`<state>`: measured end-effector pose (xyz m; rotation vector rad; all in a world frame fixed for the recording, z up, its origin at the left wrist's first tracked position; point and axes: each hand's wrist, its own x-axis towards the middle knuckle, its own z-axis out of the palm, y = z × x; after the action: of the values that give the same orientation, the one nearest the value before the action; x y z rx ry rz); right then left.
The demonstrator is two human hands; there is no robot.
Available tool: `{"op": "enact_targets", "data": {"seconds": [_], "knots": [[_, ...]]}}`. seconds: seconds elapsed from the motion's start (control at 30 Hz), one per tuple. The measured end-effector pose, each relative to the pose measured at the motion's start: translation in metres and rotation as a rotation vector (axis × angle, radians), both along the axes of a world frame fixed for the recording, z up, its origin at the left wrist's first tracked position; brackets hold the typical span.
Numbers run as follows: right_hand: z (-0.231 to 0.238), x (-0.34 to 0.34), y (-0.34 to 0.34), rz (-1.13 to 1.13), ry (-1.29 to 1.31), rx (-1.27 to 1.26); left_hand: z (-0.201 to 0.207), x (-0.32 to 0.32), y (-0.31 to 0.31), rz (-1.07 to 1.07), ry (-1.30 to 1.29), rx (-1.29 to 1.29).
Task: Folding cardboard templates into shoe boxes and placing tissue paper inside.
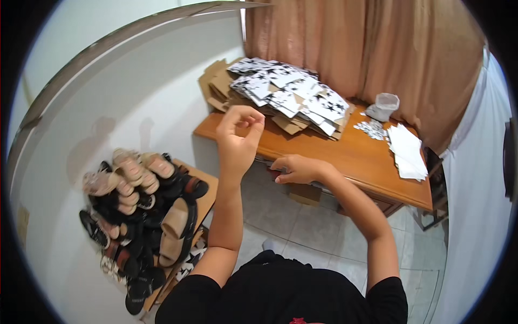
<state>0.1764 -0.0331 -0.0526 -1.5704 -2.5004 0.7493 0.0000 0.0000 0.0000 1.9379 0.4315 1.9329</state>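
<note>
The heap of flat star boxes (291,100) lay on the table (345,154), far and right of the left hand (240,137), running long from far left to near right. That hand looked nearer, fingers curled toward its thumb. The right hand (297,169) bent its fingers by the near edge. I couldn't tell if either pinched anything.

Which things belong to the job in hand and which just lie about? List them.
Likely the job, nearest the left hand and right hand:
table
star-patterned cardboard

Seemingly lying about, away from both:
sandals
white sheets
bag
</note>
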Motion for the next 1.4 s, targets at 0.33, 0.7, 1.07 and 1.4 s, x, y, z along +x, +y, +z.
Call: {"op": "enact_targets", "data": {"seconds": [0.33,0.7,1.07,1.4], "knots": [[-0.083,0.132,0.128,-0.443,0.655,0.113,-0.125,0.142,0.226,-0.194,0.392,-0.525],[-0.168,0.188,0.283,-0.806,0.857,0.59,-0.191,0.201,0.427,0.337,1.06,-0.759],[-0.187,0.245,0.37,-0.739,1.046,0.314,-0.221,0.217,0.503,0.696,1.151,-0.343],[-0.175,0.265,0.405,-0.699,1.059,0.179,-0.166,0.205,0.516,0.467,0.843,-0.339]]}}
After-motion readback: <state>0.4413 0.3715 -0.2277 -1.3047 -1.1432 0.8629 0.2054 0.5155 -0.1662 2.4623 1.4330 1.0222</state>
